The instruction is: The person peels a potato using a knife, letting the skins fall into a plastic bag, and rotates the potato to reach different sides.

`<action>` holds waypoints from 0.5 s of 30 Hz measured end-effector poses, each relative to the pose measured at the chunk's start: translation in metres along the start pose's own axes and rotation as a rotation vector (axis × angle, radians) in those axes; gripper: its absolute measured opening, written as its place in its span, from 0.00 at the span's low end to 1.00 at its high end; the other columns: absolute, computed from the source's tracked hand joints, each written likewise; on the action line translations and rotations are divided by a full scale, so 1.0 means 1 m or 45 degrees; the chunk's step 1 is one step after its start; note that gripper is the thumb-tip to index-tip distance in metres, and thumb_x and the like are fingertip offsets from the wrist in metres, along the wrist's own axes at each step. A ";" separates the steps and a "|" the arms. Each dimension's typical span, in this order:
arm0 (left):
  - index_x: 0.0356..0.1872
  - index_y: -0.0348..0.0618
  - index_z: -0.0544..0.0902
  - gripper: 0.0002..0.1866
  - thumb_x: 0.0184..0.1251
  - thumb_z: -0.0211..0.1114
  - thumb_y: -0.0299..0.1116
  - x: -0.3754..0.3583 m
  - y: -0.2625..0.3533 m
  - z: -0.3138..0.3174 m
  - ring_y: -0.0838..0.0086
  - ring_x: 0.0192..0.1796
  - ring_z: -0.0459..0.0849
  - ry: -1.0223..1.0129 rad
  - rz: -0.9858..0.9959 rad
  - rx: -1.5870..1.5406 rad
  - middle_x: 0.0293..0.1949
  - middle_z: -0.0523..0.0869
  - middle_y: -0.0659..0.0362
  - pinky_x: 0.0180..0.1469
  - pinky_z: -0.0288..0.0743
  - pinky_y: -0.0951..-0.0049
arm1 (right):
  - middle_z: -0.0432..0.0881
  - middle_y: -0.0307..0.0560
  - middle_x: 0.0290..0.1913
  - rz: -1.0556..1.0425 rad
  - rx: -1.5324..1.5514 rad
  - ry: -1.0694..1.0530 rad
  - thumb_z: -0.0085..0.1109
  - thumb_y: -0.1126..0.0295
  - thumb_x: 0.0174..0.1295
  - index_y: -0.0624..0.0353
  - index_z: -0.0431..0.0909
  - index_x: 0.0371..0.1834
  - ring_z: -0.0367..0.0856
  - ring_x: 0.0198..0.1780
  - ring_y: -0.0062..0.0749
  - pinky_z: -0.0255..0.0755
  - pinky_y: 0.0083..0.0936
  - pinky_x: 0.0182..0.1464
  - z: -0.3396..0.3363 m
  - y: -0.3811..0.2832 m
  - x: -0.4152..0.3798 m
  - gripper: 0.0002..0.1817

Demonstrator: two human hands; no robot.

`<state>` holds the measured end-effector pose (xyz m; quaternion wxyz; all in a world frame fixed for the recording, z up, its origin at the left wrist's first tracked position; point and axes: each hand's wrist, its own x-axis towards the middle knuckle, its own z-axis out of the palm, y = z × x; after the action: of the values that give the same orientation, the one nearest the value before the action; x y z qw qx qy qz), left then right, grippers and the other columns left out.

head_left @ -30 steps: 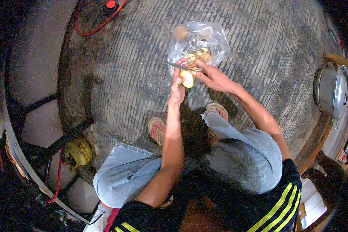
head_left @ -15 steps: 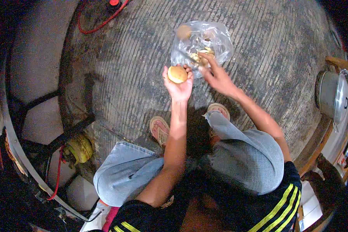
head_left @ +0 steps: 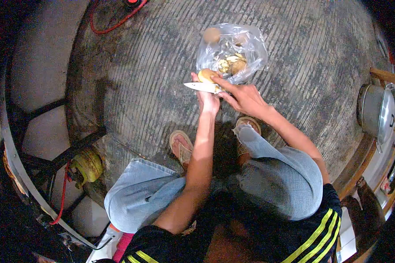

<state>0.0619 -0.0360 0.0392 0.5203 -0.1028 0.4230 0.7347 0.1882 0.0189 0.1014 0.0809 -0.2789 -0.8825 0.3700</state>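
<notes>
My left hand (head_left: 209,104) holds a partly peeled potato (head_left: 206,75), its pale cut side towards the left. In my right hand (head_left: 245,97) is a knife (head_left: 200,87), its blade pointing left across my left palm just below the potato. The fingers of my right hand reach onto the potato's right side. Just beyond both hands a clear plastic bag (head_left: 255,41) lies spread on the floor. Pale peelings (head_left: 226,64) and a brown potato (head_left: 238,67) are in it, and another round potato (head_left: 212,35) is at its upper left edge.
The floor (head_left: 153,79) is ribbed and stained. A lidded metal pot (head_left: 369,107) stands at the right beside a wooden edge. At the left are a greenish gas cylinder (head_left: 88,166), a red cord (head_left: 65,197) and dark metal bars. Sandalled feet (head_left: 181,146) are below my hands.
My right hand has come left and down from over the bag, bringing the knife against the potato. My left hand has moved slightly up and turned, tilting the potato.
</notes>
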 end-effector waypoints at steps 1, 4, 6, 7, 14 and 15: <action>0.41 0.42 0.74 0.31 0.67 0.38 0.62 0.000 -0.001 -0.001 0.67 0.38 0.79 -0.008 0.020 0.035 0.35 0.80 0.55 0.43 0.74 0.68 | 0.74 0.58 0.17 0.000 -0.003 0.000 0.48 0.54 0.64 0.37 0.60 0.67 0.75 0.20 0.53 0.69 0.42 0.24 0.000 0.000 0.000 0.26; 0.40 0.41 0.74 0.32 0.66 0.40 0.63 0.000 -0.003 -0.003 0.65 0.40 0.78 -0.048 0.061 0.122 0.36 0.80 0.54 0.47 0.73 0.66 | 0.74 0.58 0.17 -0.020 -0.004 0.021 0.48 0.54 0.64 0.36 0.60 0.66 0.75 0.20 0.53 0.69 0.42 0.24 0.003 0.003 0.000 0.26; 0.40 0.41 0.74 0.31 0.67 0.40 0.62 -0.001 -0.003 -0.004 0.65 0.40 0.78 -0.092 0.065 0.163 0.36 0.80 0.54 0.47 0.73 0.66 | 0.74 0.58 0.17 -0.061 0.011 0.063 0.48 0.54 0.64 0.35 0.60 0.66 0.75 0.20 0.53 0.69 0.42 0.24 0.006 0.007 0.000 0.26; 0.40 0.41 0.74 0.31 0.67 0.39 0.62 -0.001 -0.003 -0.003 0.66 0.40 0.78 -0.071 0.056 0.148 0.36 0.80 0.55 0.47 0.73 0.66 | 0.74 0.58 0.17 -0.064 0.014 0.066 0.48 0.55 0.64 0.35 0.60 0.66 0.75 0.20 0.53 0.69 0.42 0.24 0.007 0.008 0.000 0.26; 0.40 0.44 0.75 0.31 0.66 0.40 0.64 0.003 -0.010 -0.005 0.67 0.42 0.77 0.049 0.049 0.131 0.37 0.80 0.56 0.48 0.71 0.66 | 0.72 0.56 0.15 0.011 0.014 -0.030 0.48 0.54 0.64 0.35 0.59 0.67 0.74 0.18 0.52 0.67 0.42 0.23 0.000 0.008 0.000 0.26; 0.40 0.44 0.75 0.31 0.66 0.40 0.64 0.002 -0.009 -0.005 0.67 0.42 0.77 0.039 0.039 0.128 0.37 0.80 0.56 0.48 0.71 0.66 | 0.71 0.56 0.14 0.003 0.004 -0.033 0.48 0.54 0.64 0.35 0.59 0.67 0.73 0.18 0.52 0.67 0.41 0.23 0.000 0.009 0.000 0.27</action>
<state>0.0677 -0.0370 0.0302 0.5070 -0.0812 0.4688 0.7188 0.1919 0.0244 0.0947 0.0696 -0.2749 -0.8826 0.3750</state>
